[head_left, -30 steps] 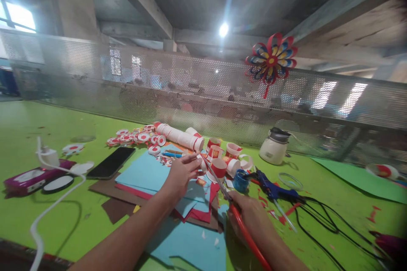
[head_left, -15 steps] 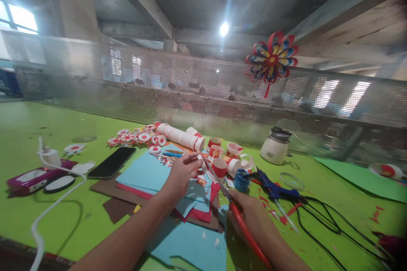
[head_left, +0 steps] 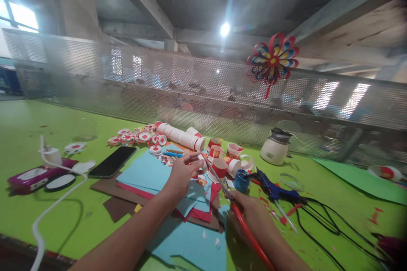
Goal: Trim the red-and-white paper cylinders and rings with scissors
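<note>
My left hand (head_left: 180, 174) reaches over a spread of blue, red and brown paper sheets (head_left: 149, 173) and pinches a small white and red paper cup piece (head_left: 202, 161) at its fingertips. My right hand (head_left: 251, 216) grips red-handled scissors (head_left: 235, 212). Their blades point up and left, with the tips at the cup piece. Just beyond stand several red and white paper cups (head_left: 226, 156) and a stack of cups lying on its side (head_left: 179, 136).
On the green table (head_left: 47, 123) lie a black phone (head_left: 112, 161), a purple box (head_left: 34, 176) with a white charger and cable, a blue glue gun (head_left: 275, 189) with black cords, a blue pot (head_left: 241, 180) and a white jar (head_left: 275, 148). A paper flower (head_left: 272, 61) hangs on the mesh fence.
</note>
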`<state>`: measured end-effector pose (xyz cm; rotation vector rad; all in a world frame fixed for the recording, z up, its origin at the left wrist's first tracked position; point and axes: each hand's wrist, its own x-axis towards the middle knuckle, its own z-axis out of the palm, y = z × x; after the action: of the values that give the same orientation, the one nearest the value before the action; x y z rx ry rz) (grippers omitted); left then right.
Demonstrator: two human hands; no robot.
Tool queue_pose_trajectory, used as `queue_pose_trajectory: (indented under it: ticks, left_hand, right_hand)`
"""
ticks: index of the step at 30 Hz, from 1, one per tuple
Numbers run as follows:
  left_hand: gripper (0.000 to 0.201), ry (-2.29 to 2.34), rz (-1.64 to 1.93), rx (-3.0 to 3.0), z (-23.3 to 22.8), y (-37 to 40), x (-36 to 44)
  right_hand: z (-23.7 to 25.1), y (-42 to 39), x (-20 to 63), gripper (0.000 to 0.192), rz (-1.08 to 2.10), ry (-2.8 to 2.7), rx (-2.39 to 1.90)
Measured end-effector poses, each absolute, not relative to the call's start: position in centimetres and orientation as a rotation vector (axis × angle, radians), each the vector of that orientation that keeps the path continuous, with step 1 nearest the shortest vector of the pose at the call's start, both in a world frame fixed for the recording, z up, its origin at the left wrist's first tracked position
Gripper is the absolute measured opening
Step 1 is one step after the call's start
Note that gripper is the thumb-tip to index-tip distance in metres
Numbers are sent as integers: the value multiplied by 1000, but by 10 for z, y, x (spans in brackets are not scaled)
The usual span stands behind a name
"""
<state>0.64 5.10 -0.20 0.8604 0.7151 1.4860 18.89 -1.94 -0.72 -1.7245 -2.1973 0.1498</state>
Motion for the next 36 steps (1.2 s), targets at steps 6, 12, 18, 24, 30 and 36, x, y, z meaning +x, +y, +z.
queue_pose_trajectory:
  ticks: [6, 12, 18, 24, 30, 36]
  left_hand:
    - [39, 680, 1486, 852, -3, 52, 7]
    - [34, 675, 1460, 820, -4, 55, 3]
    - [36, 677, 1466, 865, -4, 56, 5]
    - [35, 679, 1489, 892, -4, 54, 5]
    - [35, 681, 1481, 876, -4, 54, 6]
    - [31, 631, 1493, 859, -4, 53, 5]
  right_hand:
    - [-10, -18, 190, 27, 89, -2201, -1734]
    - [-6, -18, 188, 33, 193, -2193, -1661]
    - [-3, -19, 189, 30, 224, -2211, -1663]
    - [-4, -20, 190, 29, 130, -2196, -1724]
    - [-4, -19, 189, 27, 160, -2184, -1734]
    - [-7, -20, 189, 26, 89, -2187, -1746]
